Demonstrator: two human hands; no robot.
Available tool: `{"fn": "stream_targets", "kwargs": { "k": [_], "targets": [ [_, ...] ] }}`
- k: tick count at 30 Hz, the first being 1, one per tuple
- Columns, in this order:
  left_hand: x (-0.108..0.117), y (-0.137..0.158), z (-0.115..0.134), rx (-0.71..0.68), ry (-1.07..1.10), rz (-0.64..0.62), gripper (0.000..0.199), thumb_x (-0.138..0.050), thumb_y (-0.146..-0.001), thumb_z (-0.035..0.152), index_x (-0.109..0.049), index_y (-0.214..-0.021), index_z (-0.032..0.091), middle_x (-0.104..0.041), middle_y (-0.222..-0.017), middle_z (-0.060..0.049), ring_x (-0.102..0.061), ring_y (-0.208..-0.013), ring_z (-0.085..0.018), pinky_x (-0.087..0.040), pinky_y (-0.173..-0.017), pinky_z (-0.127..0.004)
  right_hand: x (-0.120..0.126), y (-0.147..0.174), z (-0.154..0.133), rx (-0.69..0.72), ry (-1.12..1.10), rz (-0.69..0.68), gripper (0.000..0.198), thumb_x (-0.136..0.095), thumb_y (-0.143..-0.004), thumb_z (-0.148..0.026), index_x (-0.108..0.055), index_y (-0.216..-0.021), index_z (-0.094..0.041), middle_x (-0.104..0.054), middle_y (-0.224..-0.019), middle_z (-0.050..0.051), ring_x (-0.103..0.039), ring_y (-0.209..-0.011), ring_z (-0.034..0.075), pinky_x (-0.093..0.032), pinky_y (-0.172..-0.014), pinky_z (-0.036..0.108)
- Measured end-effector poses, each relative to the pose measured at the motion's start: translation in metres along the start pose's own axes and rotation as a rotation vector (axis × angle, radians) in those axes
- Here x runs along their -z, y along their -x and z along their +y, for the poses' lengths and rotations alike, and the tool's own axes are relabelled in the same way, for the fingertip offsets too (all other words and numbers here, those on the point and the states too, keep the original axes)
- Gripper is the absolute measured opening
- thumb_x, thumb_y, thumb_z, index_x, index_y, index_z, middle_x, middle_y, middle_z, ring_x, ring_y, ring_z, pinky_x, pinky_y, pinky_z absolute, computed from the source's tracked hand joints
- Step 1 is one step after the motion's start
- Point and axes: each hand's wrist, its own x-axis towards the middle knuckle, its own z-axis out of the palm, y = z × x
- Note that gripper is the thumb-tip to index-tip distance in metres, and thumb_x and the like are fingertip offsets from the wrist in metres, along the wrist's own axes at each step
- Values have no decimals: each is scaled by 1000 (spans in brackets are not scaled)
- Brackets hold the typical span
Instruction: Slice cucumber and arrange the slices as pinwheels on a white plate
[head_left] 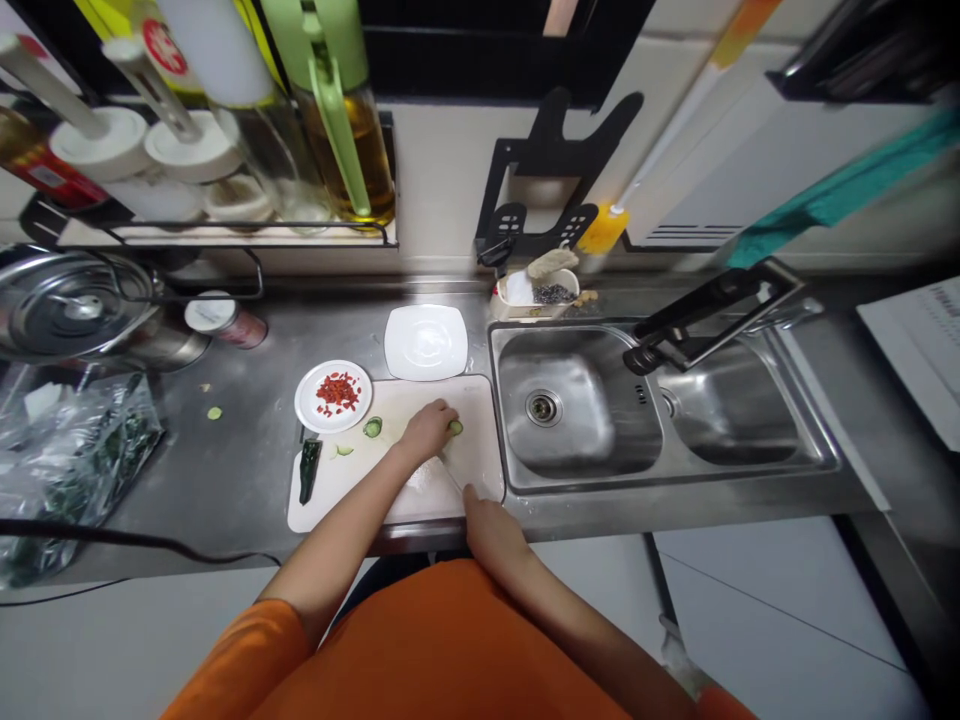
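My left hand [427, 428] presses down on a green cucumber [455, 427] lying on the pale cutting board [480, 400]. My right hand [484, 520] grips a knife [442, 472] whose blade lies just behind the left hand. Loose cucumber slices [373, 427] sit on the board to the left. A dark green cucumber end [308, 470] rests at the board's left edge. A round white plate [310, 410] of chopped red chilli stands just beyond the board.
An empty square white plate [425, 341] is behind the board. A double steel sink [592, 400] with a black tap [697, 320] lies to the right. A pot lid [67, 305], a plastic bag [67, 450] and a bottle rack [225, 150] are on the left.
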Motion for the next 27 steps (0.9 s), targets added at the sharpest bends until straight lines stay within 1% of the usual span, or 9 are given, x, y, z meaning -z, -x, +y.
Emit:
{"fn": "stream_targets", "kwargs": {
  "k": [5,9,13,17,21,24,27],
  "targets": [
    [-3,-1,0,-8,48,64,13,-56,-76,17,-65,-85,18,-57,-89,-7,-55,-82,-18,-43,-70,-28,0,0,1,-8,-27,-14,42,-26,-87,-1,-42,-124,-12,-67,-95,17,-64,-97,25,-48,-74,32],
    [-2,-3,2,-24,106,49,7,-57,-73,15,-63,-75,18,-59,-77,-4,-54,-75,-17,-42,-68,-27,0,-1,1,-8,-23,-18,41,-28,-87,-2,-43,-124,-12,-67,-95,17,-64,-98,25,-48,-75,31],
    [9,7,1,43,222,44,7,-55,-75,20,-62,-74,19,-60,-68,-1,-53,-65,-14,-40,-62,-25,-1,-2,3,-2,-7,-7,44,-27,-86,-1,-42,-125,-11,-67,-95,17,-64,-97,24,-48,-74,30],
    [27,28,-13,139,315,62,9,-55,-73,21,-63,-75,19,-61,-66,2,-53,-62,-13,-38,-59,-22,-4,-3,7,28,-5,9,45,-29,-84,-1,-41,-127,-12,-67,-94,16,-64,-96,24,-48,-74,31],
    [38,41,-28,158,293,1,9,-54,-69,15,-62,-69,19,-62,-66,3,-54,-62,-12,-38,-59,-21,-2,-5,11,14,-1,23,45,-30,-87,-2,-38,-130,-11,-66,-93,16,-64,-96,23,-47,-75,29],
    [36,42,-31,158,231,5,13,-51,-71,14,-63,-70,19,-63,-66,2,-54,-64,-13,-39,-61,-22,3,-7,10,3,4,21,46,-32,-85,-1,-37,-129,-11,-66,-94,16,-64,-95,22,-46,-74,28],
    [26,43,-32,122,175,100,20,-48,-74,12,-66,-80,20,-66,-78,-2,-58,-75,-16,-43,-70,-25,8,-11,8,5,10,30,45,-32,-84,0,-39,-127,-11,-66,-94,15,-64,-95,23,-47,-72,28]
  ]
}}
